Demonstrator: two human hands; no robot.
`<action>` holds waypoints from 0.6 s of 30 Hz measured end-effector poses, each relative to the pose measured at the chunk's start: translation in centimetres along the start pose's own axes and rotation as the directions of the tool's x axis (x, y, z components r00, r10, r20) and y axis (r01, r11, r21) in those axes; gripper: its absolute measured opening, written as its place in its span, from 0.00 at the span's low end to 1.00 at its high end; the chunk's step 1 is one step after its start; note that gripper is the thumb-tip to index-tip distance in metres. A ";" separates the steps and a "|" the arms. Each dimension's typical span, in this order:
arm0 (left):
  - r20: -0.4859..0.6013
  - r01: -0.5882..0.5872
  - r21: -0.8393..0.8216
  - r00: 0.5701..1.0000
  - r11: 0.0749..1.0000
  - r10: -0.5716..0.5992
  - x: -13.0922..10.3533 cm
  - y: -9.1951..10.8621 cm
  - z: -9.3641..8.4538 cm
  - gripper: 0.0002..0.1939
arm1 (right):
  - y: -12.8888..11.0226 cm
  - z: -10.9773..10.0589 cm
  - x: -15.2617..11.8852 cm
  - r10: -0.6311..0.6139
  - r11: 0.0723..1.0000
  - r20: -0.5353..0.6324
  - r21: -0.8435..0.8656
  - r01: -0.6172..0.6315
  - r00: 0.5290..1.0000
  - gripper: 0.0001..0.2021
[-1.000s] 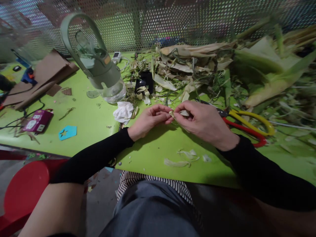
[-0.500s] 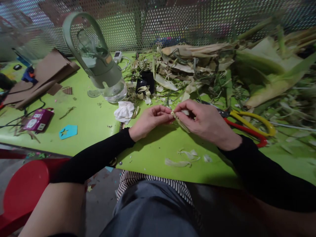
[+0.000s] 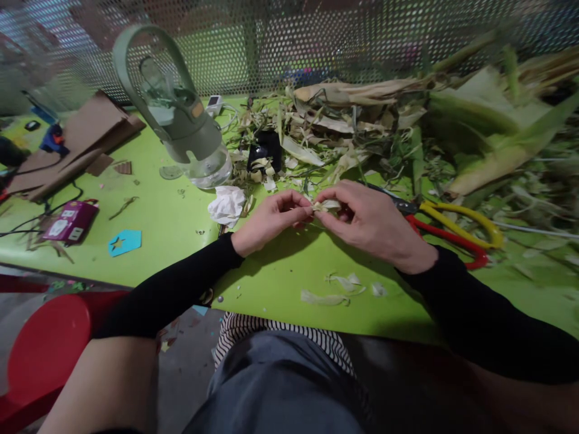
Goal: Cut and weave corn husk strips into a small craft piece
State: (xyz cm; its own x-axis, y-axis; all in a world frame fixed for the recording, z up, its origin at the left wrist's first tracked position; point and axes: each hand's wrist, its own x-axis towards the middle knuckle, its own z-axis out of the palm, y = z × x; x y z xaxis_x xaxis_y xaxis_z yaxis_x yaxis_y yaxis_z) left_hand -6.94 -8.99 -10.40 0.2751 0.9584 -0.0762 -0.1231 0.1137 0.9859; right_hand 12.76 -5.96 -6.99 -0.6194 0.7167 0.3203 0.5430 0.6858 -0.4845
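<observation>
A small pale piece of corn husk (image 3: 326,205) is pinched between my two hands, just above the green table (image 3: 271,277). My left hand (image 3: 275,218) is closed, its thumb and forefinger meeting at the husk's left end. From the other side my right hand (image 3: 373,222) grips the husk, with a loose pale flap showing between thumb and forefinger. The curled fingers hide part of the piece. Beside my right wrist lie scissors with red and yellow handles (image 3: 456,223). Thin husk scraps (image 3: 324,298) rest on the table nearer my body.
Corn husks and shreds (image 3: 353,114) are heaped along the perforated metal panel (image 3: 271,48). To the left stand a water bottle (image 3: 190,132), crumpled tissue (image 3: 227,206), brown cardboard (image 3: 76,141), a purple box (image 3: 71,221) and a blue paper tag (image 3: 125,242). A red stool (image 3: 49,343) is at lower left.
The strip that hung down below my right fingers is now folded up between them. Both hands remain pinched together at nearly the same spot.
</observation>
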 end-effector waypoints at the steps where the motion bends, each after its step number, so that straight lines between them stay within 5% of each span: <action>1: 0.002 0.000 0.021 1.000 1.000 0.000 0.0 0.1 0.0 0.08 | 0.0 0.0 0.0 0.010 1.000 -0.009 0.006 -0.010 1.000 0.05; 7: -0.068 0.033 0.226 0.997 0.974 -0.018 0.1 1.1 -0.9 0.05 | 0.2 -0.4 -0.3 0.020 0.994 -0.080 -0.104 -0.029 0.997 0.01; 11: -0.143 0.034 0.505 0.989 0.862 0.045 0.2 1.7 -1.9 0.05 | 0.4 -0.4 -0.5 -0.028 0.955 -0.148 -0.297 -0.018 0.989 0.04; 14: -0.028 -0.012 0.499 0.999 0.866 0.029 0.0 1.7 -1.7 0.05 | 0.2 -0.2 -0.7 -0.088 0.916 -0.099 -0.398 0.042 0.991 0.08; 18: 0.146 -0.168 0.301 0.981 0.939 0.129 -0.1 1.2 -0.9 0.14 | -0.2 0.5 -0.8 -0.273 0.846 0.090 -0.452 0.284 0.958 0.12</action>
State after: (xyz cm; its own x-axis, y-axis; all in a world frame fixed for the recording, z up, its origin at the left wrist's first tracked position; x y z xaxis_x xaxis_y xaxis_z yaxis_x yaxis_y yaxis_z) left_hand -7.95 -8.76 -9.32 0.3930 0.9165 0.0744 0.1251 -0.1334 0.9831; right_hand 12.89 -6.74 -7.56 -0.7924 0.4878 0.3662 0.5401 0.8402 0.0495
